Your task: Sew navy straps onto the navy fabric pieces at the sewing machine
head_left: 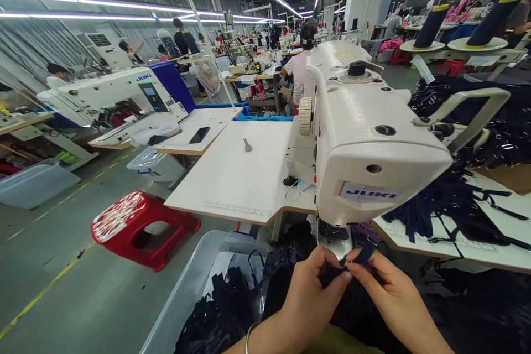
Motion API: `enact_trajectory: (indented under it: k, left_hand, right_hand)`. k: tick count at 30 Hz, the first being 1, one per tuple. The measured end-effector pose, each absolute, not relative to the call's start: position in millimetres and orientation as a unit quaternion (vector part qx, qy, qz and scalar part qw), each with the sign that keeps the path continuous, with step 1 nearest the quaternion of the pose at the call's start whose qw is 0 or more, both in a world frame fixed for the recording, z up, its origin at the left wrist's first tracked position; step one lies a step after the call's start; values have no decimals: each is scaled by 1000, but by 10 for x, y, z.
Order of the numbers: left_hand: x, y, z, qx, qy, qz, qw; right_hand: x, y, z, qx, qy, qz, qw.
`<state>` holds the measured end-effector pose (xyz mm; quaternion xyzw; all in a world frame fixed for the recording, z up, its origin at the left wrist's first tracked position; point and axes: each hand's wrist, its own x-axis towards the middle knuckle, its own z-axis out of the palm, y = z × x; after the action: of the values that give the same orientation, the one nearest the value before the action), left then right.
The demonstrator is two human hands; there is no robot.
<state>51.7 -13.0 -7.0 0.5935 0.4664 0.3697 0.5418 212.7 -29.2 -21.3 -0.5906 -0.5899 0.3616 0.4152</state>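
Observation:
Directly below the head of a white sewing machine (373, 155), both hands meet with their fingertips almost touching. My left hand (313, 282) pinches a dark navy strap, mostly hidden behind the fingers. My right hand (384, 287) is closed on the same navy strap (365, 253), whose end sticks up above the fingers and carries a small metal buckle (372, 241). Just behind the fingertips is a shiny metal part (334, 238) of the machine.
A clear plastic bin (194, 265) of navy straps stands at lower left. Navy straps with metal rings (440, 199) heap on the right tabletop. A red stool (136, 227) sits on the floor. A small metal tool (248, 145) lies on the white table (232, 177).

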Motion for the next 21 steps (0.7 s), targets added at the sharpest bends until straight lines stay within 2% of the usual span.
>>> enact_trajectory:
  k: [2,4,9,11,13,17,21]
  left_hand:
    - [488,-119,-112,599,478,350,539]
    - [451,-98,-158,634,504,347,472]
    - [342,-7,-249,725,522,413,179]
    - [300,20,-264,744,488,457,30]
    - [264,28,-266,788,415,452,-58]
    - [218,15,-264,901,289,318,-65]
    - [206,22,-279,920,289,256,-70]
  right_hand:
    - [2097,-238,-216,-586,-609,334,417]
    - [2059,-192,-243,-576,-635,290,425]
    - [2003,-108,-337,-558,-681,193,434]
    - [2006,-73,-356,-564,-677,195,431]
    - [2017,-31,-364,-579,-658,215,431]
    - [2040,47,-368,-613,-591,298,431]
    - [2043,87,-357,-589,-527,412,454]
